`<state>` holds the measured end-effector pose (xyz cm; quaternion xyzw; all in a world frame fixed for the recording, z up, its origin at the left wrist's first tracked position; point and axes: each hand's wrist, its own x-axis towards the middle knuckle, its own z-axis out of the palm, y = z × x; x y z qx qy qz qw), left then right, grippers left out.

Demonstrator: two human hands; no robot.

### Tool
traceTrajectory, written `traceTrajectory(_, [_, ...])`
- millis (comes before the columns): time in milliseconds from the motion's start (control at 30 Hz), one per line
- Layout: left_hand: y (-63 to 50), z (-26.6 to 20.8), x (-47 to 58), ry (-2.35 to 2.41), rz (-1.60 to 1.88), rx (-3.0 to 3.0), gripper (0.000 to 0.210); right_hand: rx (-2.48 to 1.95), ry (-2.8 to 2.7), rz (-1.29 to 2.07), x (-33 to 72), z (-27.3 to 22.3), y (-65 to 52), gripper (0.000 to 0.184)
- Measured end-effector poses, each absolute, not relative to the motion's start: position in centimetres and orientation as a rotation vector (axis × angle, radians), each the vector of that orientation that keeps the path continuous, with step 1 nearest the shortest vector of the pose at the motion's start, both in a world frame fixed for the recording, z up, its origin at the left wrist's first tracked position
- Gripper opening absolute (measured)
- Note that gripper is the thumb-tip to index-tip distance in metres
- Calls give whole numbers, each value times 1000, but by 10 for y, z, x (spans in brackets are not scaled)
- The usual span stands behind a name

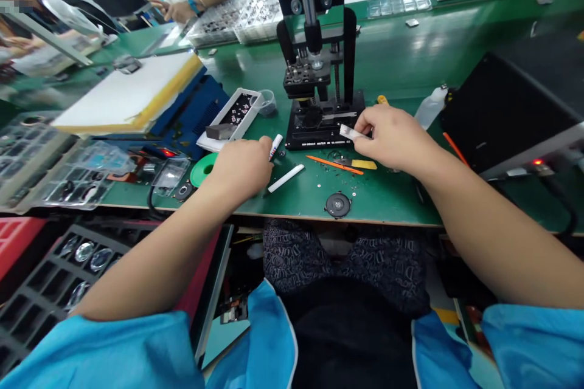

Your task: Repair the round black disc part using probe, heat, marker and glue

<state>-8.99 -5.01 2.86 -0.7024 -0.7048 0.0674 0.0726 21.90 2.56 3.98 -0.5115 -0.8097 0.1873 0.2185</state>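
Observation:
My left hand (244, 167) is closed around a white marker-like pen (276, 144) with dark and red print, its end poking out past the fingers. Beside it on the green bench lies a slim white stick (286, 178). My right hand (387, 134) pinches a small whitish strip (349, 131) at the right front of the black press base (319, 130). In front of the base are an orange stick (334, 165) and a yellow-handled tool (364, 164). A round black watch back (338, 204) rests near the bench edge.
A blue box with a white padded top (132, 91) stands left, near a white tray of small parts (239, 110) and a green ring (203, 169). At right are a black machine (511, 109) and a plastic bottle (431, 106). Other people work across the bench.

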Motion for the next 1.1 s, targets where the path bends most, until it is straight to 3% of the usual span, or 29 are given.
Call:
traceTrajectory(133, [-45,42,-75,-2195,366,-2062,37,-1431,-2258,507,221,41,25,15])
traceTrajectory(467, [-31,76,-80,-2327,351,-1868,52,-1448,-2224,560,221,44,23,13])
traceTrajectory(667, [-88,66,-47,-2168,-237,-2632,40,-1434,-2224,531,220,45,24,17])
traceTrajectory(833, [-116,28,-17,-1731,-502,-3042,64,-1348,-2173,598,218,41,25,25])
traceTrajectory(933, [-110,13,-12,-1580,-549,-3107,51,-1255,-2144,681,218,36,26,28])
traceTrajectory(1100, [-97,13,-10,-1590,-652,-3249,25,-1116,-2115,725,220,28,30,19])
